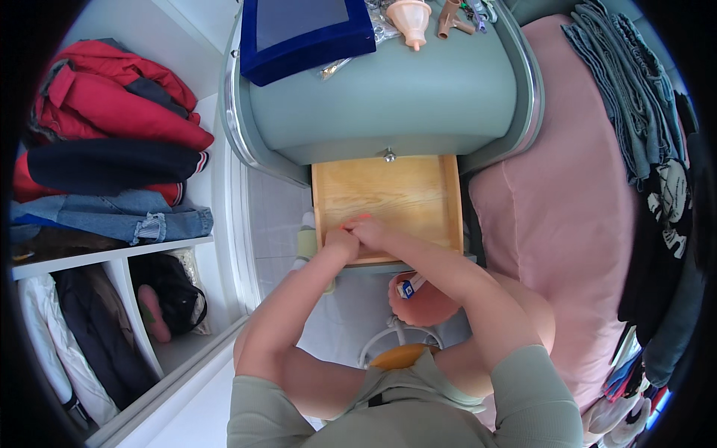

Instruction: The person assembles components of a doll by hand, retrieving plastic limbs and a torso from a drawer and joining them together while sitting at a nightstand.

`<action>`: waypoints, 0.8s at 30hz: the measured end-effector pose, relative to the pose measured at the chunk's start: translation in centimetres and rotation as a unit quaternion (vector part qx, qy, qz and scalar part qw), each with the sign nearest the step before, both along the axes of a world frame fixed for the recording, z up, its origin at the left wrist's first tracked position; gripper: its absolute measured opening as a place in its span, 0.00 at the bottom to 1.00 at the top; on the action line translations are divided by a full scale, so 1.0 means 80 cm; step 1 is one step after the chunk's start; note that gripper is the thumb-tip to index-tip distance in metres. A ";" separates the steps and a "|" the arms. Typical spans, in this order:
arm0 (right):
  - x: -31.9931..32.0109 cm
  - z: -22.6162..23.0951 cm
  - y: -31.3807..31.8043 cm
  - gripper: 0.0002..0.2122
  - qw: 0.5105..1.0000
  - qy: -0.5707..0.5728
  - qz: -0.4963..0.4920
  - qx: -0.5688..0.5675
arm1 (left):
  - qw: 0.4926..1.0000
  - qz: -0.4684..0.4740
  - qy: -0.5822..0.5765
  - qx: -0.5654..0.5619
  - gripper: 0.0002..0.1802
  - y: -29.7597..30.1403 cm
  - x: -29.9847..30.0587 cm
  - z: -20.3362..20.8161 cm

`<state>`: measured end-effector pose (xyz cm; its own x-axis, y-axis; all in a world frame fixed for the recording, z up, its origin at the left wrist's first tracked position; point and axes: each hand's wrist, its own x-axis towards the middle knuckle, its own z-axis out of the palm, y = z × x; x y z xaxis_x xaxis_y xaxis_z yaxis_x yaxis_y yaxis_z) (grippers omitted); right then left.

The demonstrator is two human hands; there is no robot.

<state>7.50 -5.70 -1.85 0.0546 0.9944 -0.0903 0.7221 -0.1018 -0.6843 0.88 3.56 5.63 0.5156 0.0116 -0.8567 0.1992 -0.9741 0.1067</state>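
A light wooden drawer (388,196) stands pulled out from a grey-green nightstand (388,97), and its inside looks bare. My left hand (340,243) and my right hand (367,231) are pressed together at the drawer's near edge, fingers curled. Whether they hold anything is hidden. A small white and blue object with an orange top (408,287) lies on my lap, below my right forearm.
On the nightstand top sit a blue velvet box (302,33), a peach funnel (410,18) and small items. Folded clothes fill white shelves (112,254) on the left. A pink bed (556,201) with draped jeans (627,89) lies right.
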 end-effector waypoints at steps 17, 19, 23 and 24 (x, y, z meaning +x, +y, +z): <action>0.088 0.041 -0.158 0.15 0.969 -0.073 0.006 -0.236 | 0.968 -0.012 -0.026 -0.250 0.17 -0.118 0.098 -0.066; 0.092 0.052 -0.170 0.15 0.964 -0.071 -0.009 -0.258 | 0.966 0.015 -0.061 -0.249 0.17 -0.132 0.100 -0.063; 0.091 0.058 -0.184 0.12 0.928 -0.155 0.003 -0.339 | 0.950 -0.008 -0.185 -0.251 0.16 -0.164 0.099 -0.081; 0.093 0.055 -0.184 0.12 0.920 -0.135 0.011 -0.368 | 0.952 0.018 -0.138 -0.272 0.15 -0.163 0.102 -0.080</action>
<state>14.97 -20.39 2.55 0.1539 0.6713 -0.7251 0.8632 -0.4484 -0.2319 9.02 -9.44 -0.76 0.7294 -0.3723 -0.5740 0.1238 -0.7533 0.6459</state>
